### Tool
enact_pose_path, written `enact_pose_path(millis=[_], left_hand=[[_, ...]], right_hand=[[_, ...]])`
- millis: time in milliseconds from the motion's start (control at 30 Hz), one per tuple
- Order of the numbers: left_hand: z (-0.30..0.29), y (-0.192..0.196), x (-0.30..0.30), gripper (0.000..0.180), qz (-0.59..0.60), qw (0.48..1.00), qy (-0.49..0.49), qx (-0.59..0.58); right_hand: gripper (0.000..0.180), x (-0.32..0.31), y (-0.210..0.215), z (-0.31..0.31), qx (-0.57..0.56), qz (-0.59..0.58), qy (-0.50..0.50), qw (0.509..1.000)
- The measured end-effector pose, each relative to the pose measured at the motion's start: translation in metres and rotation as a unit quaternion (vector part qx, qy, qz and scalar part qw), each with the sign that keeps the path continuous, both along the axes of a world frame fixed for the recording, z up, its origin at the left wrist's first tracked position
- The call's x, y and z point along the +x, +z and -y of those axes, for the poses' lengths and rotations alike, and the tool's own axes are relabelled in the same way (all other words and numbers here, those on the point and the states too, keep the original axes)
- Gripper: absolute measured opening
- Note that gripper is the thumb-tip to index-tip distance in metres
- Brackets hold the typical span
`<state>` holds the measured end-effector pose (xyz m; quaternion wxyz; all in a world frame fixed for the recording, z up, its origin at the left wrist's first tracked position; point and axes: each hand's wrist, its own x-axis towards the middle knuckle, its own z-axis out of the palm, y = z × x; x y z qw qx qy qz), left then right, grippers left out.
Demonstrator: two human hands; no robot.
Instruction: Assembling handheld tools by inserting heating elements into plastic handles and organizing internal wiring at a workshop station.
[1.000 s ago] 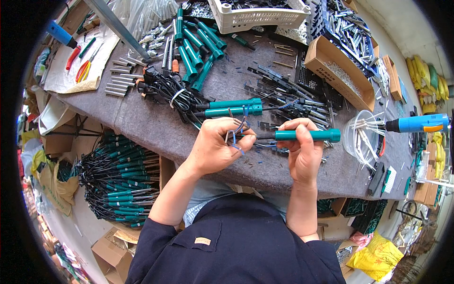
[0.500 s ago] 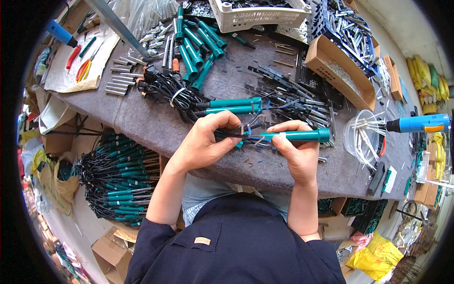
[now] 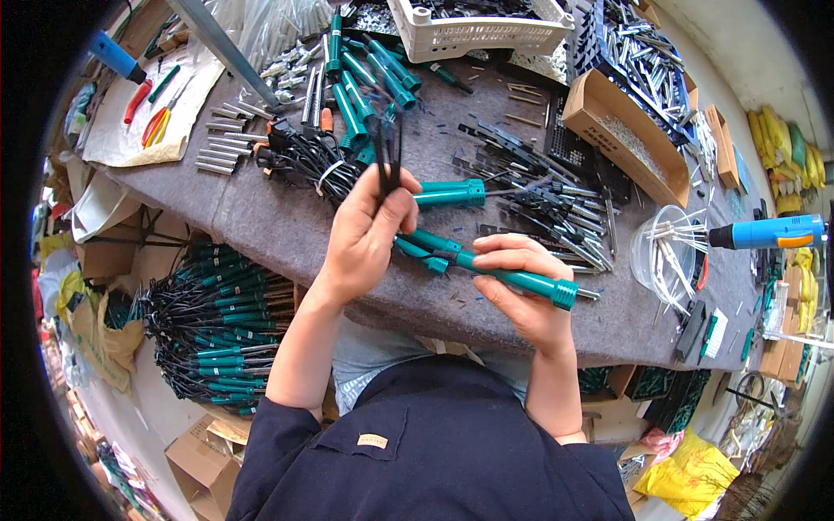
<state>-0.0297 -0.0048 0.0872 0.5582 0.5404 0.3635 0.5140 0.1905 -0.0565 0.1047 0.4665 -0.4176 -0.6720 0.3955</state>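
Observation:
My left hand (image 3: 369, 227) is closed around black cords (image 3: 387, 169), whose blurred ends stick up above the fingers. My right hand (image 3: 532, 286) is wrapped round a green soldering iron handle (image 3: 547, 289), tilted down to the right with its wide end out past the fingers. Another green part (image 3: 423, 255) lies between the two hands, against the held handle's near end. Just beyond, more green handles (image 3: 452, 193) lie on the cloth-covered table (image 3: 261, 204). A tied bundle of black cords (image 3: 321, 165) is to the left of my left hand.
Black metal-tipped parts (image 3: 556, 204) spread at right, near a clear tub (image 3: 653, 260) of white pieces and a blue heat gun (image 3: 773, 232). Further back stand a cardboard box (image 3: 630, 148) and a white crate (image 3: 486, 36). Finished-looking corded irons (image 3: 221, 330) hang in a heap below left.
My left hand has turned upward and now grips cords standing above it. My right hand has lowered slightly left, tilting the green handle down to the right, with a thin metal rod showing beyond its end.

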Motion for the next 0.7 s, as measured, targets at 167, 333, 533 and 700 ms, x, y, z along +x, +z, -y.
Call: enact_pose_path(millis=[167, 333, 533, 700], left_hand=[[-0.009, -0.002, 0.005, 0.015, 0.106, 0.99, 0.096, -0.006], [-0.015, 0.005, 0.008, 0.016, 0.191, 0.973, 0.123, -0.041], [-0.018, 0.007, 0.012, 0.014, 0.253, 0.952, 0.16, -0.068], [-0.018, 0.006, 0.01, 0.044, 0.249, 0.958, 0.137, -0.049]], right_hand=[[0.026, 0.002, -0.008, 0.008, -0.002, -0.007, -0.022, 1.0], [0.029, -0.004, -0.025, 0.024, 0.006, -0.016, -0.106, 0.994], [0.029, -0.016, -0.045, 0.05, -0.052, -0.031, -0.154, 0.986], [0.033, -0.032, -0.041, 0.042, 0.128, 0.102, -0.035, 0.986]])
